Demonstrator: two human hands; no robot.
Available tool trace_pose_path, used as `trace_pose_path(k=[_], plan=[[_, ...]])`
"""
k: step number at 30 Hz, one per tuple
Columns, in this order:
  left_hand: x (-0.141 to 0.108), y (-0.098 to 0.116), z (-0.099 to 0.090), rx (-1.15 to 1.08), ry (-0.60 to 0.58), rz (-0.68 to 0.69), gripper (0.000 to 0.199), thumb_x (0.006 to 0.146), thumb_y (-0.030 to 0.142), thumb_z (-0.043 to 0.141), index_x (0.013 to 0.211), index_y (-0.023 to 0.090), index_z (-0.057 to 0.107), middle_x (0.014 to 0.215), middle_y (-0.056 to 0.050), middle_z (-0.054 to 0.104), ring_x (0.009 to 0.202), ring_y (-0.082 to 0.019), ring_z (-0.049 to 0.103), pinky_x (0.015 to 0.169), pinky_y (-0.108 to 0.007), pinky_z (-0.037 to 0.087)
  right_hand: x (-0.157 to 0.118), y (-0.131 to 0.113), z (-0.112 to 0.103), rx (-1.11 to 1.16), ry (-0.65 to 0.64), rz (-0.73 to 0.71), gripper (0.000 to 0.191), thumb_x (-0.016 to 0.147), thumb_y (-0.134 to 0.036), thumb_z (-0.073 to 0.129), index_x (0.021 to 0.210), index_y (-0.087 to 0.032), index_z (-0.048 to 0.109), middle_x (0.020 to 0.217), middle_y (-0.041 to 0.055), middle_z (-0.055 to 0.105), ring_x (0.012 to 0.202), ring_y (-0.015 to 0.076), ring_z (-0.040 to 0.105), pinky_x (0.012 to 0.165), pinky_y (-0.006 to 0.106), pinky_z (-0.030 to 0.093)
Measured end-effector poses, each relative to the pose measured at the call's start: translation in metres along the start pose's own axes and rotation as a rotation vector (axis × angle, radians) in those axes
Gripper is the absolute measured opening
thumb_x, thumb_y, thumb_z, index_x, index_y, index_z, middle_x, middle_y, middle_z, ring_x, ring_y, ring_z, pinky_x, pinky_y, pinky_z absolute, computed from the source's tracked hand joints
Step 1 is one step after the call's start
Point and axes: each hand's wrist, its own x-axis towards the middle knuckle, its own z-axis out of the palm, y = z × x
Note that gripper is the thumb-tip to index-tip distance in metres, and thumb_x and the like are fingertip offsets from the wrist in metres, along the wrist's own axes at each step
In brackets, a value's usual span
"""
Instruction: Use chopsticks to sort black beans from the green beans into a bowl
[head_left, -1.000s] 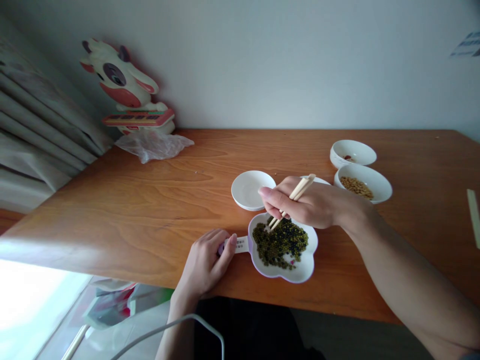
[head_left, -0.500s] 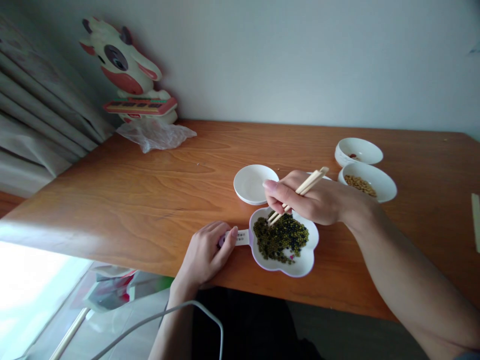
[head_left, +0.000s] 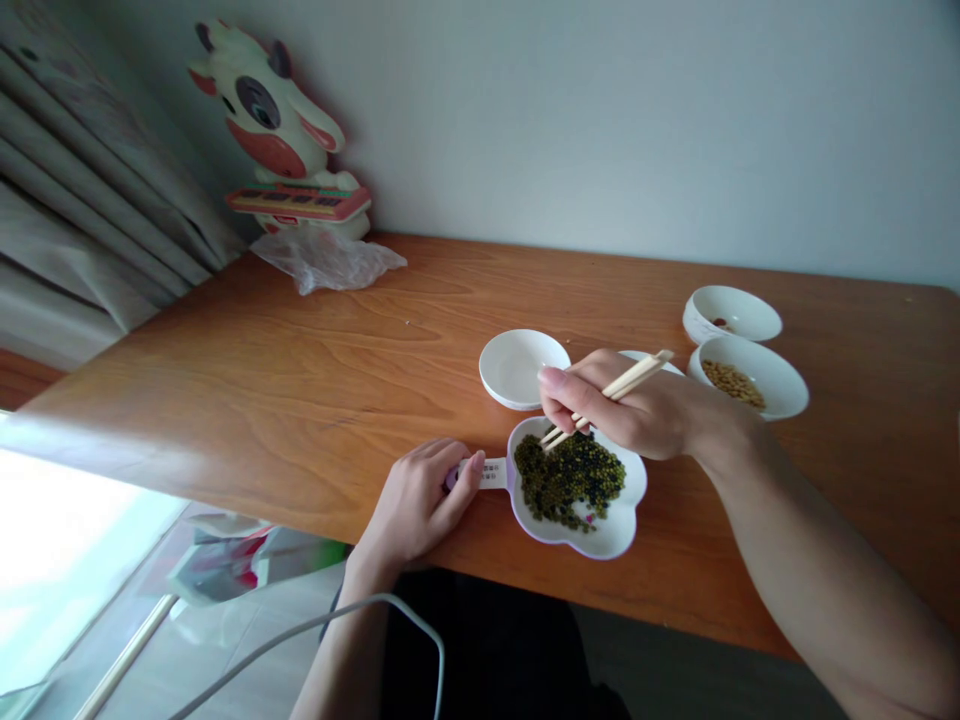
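My left hand point(head_left: 420, 505) is closed round the handle of a white, flower-shaped dish point(head_left: 616, 530) with a lilac rim, at the table's front edge. Small green beans point(head_left: 559, 485) mixed with black ones cover much of its inside. Above the dish, my right hand point(head_left: 630, 410) grips a pair of light wooden chopsticks point(head_left: 637, 374). Their tips point down into the beans at the upper left; whether they pinch a bean is too small to tell. Just behind stands a white bowl point(head_left: 519, 368) with no contents visible. Another white dish point(head_left: 652, 359) is mostly hidden by my right hand.
On the right stand a white bowl point(head_left: 789, 388) of tan beans and, behind it, another bowl point(head_left: 742, 308) with a few reddish bits. A cow-shaped toy keyboard point(head_left: 300, 203) and a clear plastic bag point(head_left: 337, 263) occupy the back left. A grey cable point(head_left: 300, 632) crosses my left forearm.
The whole view has shifted slightly, so the table things appear a little farther right. Both hands keep their grips, and the chopstick tips stay at about the same place in the beans.
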Motion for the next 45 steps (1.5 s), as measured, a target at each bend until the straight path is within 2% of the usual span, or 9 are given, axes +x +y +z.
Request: trace_pose_path(k=[8,21,36,40,45], plan=[[0.001,0.0,-0.001,0.006,-0.011,0.001,0.04,0.111,0.042,0.042,0.077,0.022,0.045,0.075,0.0,0.054,0.069,-0.017,0.05,0.069,-0.031,0.036,0.0,0.0,0.001,0.003,0.013,0.003,0.055,0.113,-0.048,0.032,0.073,-0.019,0.058,0.066,-0.0027,0.057,0.062,0.0126,0.051,0.068,0.03,0.036],[0.001,-0.001,-0.001,-0.003,-0.012,0.008,0.039,0.111,0.041,0.042,0.077,0.021,0.046,0.075,0.0,0.054,0.069,-0.016,0.05,0.069,-0.031,0.036,0.0,0.002,0.002,0.007,0.017,0.014,0.056,0.113,-0.047,0.032,0.073,-0.019,0.058,0.065,-0.0026,0.057,0.061,0.0123,0.05,0.067,0.03,0.036],[0.001,-0.001,-0.001,0.008,-0.025,0.004,0.04,0.111,0.043,0.041,0.078,0.022,0.046,0.076,0.0,0.055,0.07,-0.017,0.051,0.07,-0.031,0.036,0.002,0.007,0.002,-0.009,0.032,-0.017,0.065,0.112,-0.056,0.024,0.073,-0.019,0.06,0.066,-0.001,0.061,0.061,0.0133,0.053,0.066,0.032,0.036],[0.0,-0.002,0.0,0.005,-0.028,0.004,0.039,0.111,0.042,0.041,0.078,0.022,0.046,0.077,-0.001,0.055,0.071,-0.017,0.051,0.07,-0.031,0.036,-0.007,0.007,-0.011,0.004,0.089,-0.058,0.067,0.112,-0.057,0.022,0.07,-0.02,0.058,0.064,-0.0001,0.059,0.061,0.0141,0.053,0.067,0.033,0.037],[-0.002,-0.006,0.001,-0.003,-0.028,-0.002,0.039,0.111,0.042,0.042,0.078,0.022,0.046,0.076,0.0,0.055,0.069,-0.017,0.05,0.07,-0.032,0.035,-0.043,0.007,-0.049,0.016,0.347,-0.012,0.068,0.11,-0.061,0.026,0.066,-0.021,0.06,0.061,0.0019,0.058,0.06,0.0162,0.051,0.066,0.036,0.036]])
